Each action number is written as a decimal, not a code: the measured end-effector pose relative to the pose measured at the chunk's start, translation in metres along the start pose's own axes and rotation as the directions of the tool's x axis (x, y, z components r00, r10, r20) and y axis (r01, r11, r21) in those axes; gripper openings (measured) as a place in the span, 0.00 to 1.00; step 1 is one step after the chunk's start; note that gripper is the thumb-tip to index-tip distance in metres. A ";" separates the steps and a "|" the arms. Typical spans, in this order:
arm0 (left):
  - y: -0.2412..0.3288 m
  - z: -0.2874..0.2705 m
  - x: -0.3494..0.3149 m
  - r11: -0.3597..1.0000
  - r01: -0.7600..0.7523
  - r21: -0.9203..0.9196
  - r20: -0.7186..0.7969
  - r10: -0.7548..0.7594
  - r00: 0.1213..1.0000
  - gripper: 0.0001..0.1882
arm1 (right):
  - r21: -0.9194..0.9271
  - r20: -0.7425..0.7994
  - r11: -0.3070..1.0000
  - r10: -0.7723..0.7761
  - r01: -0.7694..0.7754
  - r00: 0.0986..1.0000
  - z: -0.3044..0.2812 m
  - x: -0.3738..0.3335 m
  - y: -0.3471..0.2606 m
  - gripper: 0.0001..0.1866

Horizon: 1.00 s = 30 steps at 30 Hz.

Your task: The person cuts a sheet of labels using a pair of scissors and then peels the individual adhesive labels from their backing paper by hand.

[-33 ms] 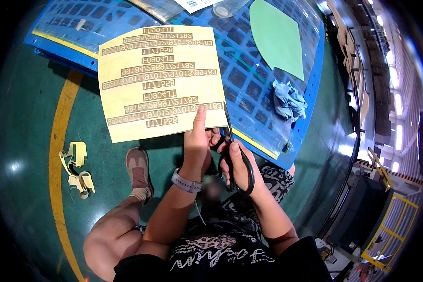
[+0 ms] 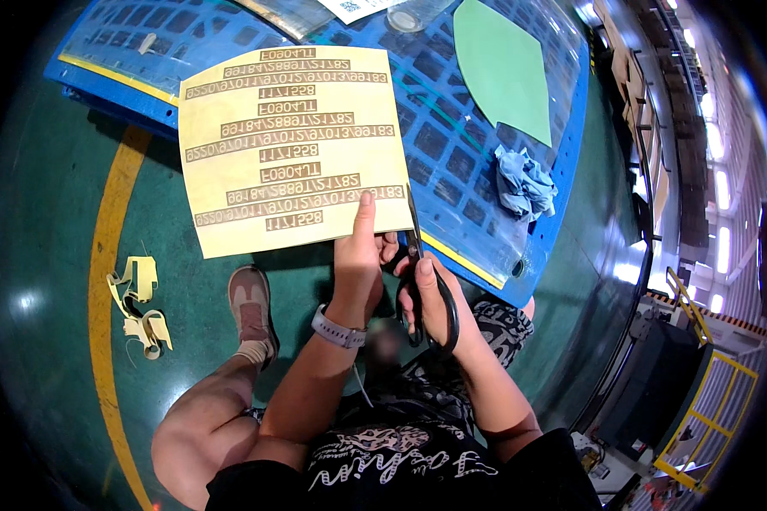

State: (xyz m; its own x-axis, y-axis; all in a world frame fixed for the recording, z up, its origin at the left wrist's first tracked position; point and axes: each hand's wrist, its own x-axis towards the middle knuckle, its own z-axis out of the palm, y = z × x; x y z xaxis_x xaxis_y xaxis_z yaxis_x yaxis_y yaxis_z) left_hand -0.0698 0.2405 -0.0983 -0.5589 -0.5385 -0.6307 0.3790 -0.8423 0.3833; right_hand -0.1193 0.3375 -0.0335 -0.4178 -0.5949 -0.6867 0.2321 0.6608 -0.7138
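Note:
A pale yellow sheet [image 2: 294,94] with brown printed bands is held up over the near edge of the blue table. My left hand [image 2: 362,247] pinches its lower edge, thumb on top and fingers beneath. Black-handled scissors [image 2: 415,247] are in my right hand [image 2: 435,298], with thumb and fingers through the loops. Their blades point away from me and lie along the sheet's right edge. Whether the blades are parted there is hard to make out.
On the blue table [image 2: 439,153] under clear film lie a green sheet [image 2: 507,72] and a crumpled blue cloth [image 2: 524,183]. Yellow offcuts [image 2: 143,281] lie on the green floor beside a yellow line [image 2: 106,341]. My shoe [image 2: 250,294] is below the sheet.

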 end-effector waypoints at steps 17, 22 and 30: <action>0.004 -0.003 -0.002 0.989 -0.079 0.126 0.084 0.069 0.994 0.14 | -0.018 -0.022 0.999 -0.050 0.050 0.999 0.001 0.017 -0.009 0.28; 0.007 -0.006 -0.002 0.987 -0.090 0.131 0.137 0.072 0.988 0.14 | -0.038 0.026 0.996 -0.075 0.076 0.997 -0.006 0.032 -0.017 0.30; 0.006 -0.006 0.001 0.977 -0.165 0.139 0.147 0.144 0.979 0.11 | 0.030 -0.033 0.999 -0.019 0.020 0.999 0.001 0.029 -0.010 0.28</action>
State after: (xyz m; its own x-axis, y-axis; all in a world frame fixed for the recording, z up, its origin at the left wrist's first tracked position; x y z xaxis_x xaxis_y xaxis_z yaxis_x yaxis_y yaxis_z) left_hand -0.0634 0.2350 -0.1010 -0.6003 -0.6521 -0.4630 0.3598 -0.7372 0.5719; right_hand -0.1333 0.3134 -0.0467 -0.4512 -0.5921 -0.6677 0.2496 0.6346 -0.7314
